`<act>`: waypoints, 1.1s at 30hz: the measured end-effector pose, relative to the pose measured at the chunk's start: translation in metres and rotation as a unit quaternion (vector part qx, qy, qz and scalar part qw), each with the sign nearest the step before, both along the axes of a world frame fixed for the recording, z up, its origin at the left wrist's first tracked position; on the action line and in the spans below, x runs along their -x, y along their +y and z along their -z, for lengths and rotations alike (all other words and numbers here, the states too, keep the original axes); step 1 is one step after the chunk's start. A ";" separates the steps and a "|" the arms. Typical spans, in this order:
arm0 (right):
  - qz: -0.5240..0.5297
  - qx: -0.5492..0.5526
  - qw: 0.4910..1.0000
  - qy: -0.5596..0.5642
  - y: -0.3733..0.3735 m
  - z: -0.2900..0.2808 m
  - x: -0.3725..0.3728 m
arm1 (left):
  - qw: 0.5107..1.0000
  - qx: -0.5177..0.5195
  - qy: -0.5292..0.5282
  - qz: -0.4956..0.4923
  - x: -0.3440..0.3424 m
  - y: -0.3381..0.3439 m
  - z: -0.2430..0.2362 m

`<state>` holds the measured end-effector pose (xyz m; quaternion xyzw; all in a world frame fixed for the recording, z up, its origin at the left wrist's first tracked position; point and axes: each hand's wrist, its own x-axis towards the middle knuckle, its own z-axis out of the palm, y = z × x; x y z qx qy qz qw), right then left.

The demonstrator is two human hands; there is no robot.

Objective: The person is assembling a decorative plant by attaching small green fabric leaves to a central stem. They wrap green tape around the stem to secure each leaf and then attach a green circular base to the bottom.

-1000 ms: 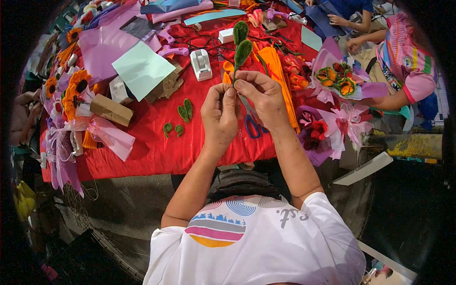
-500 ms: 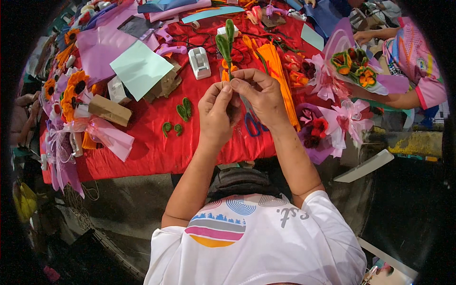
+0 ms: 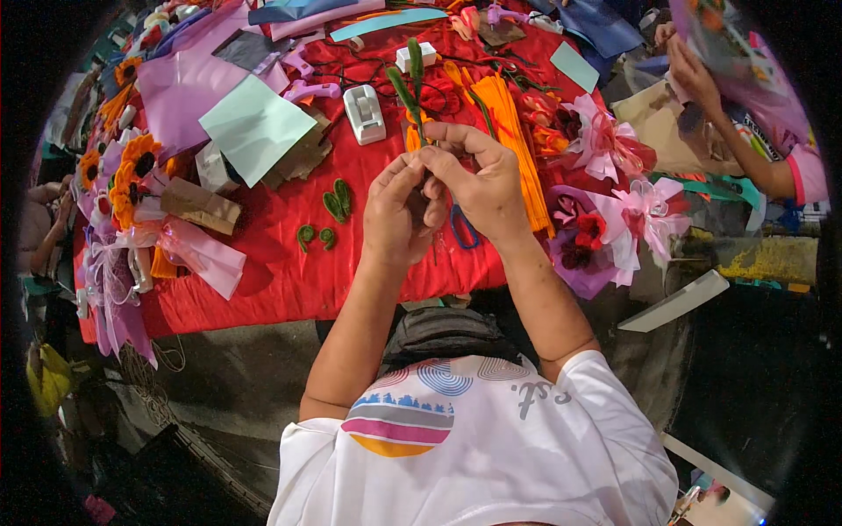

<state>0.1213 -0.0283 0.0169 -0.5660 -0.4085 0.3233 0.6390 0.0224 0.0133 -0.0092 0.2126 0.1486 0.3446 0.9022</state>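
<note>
My left hand (image 3: 395,210) and my right hand (image 3: 474,188) meet above the red cloth, both pinching the thin stem of a green fuzzy leaf piece (image 3: 416,61) whose two narrow leaves stick upward. The left fingers curl round the stem's lower part, while the right thumb and forefinger press it higher up. Blue-handled scissors (image 3: 462,230) lie behind my hands, partly hidden. Left of them lie a green leaf piece (image 3: 338,202) and small green curls (image 3: 325,238). A bundle of orange pipe cleaners (image 3: 517,140) lies beside my right hand.
On the red-covered table (image 3: 289,289) are a white tape dispenser (image 3: 365,114), pale paper (image 3: 256,131), sunflower bouquets (image 3: 127,188) and pink-wrapped bouquets (image 3: 583,250). A co-worker's arm (image 3: 745,162) holds up a wrapped bouquet at upper right; another person (image 3: 44,228) shows at far left.
The green leaves have turned to look narrower and tilt slightly left, as my hands shifted a little left. The co-worker at right has raised a bouquet from the table edge toward the upper right.
</note>
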 end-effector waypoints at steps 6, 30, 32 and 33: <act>-0.030 0.005 0.989 0.144 0.002 0.003 -0.004 | 0.999 -0.032 0.028 -0.009 0.001 -0.001 0.002; -0.116 -0.006 0.932 0.344 0.003 0.017 -0.018 | 0.996 -0.035 0.069 0.041 0.009 -0.001 -0.002; -0.100 -0.028 0.952 0.289 0.003 0.023 -0.017 | 0.995 -0.036 0.078 0.049 0.009 -0.001 -0.002; -0.100 -0.029 0.952 0.289 0.003 0.024 -0.016 | 0.996 -0.035 0.074 0.047 0.010 -0.001 -0.002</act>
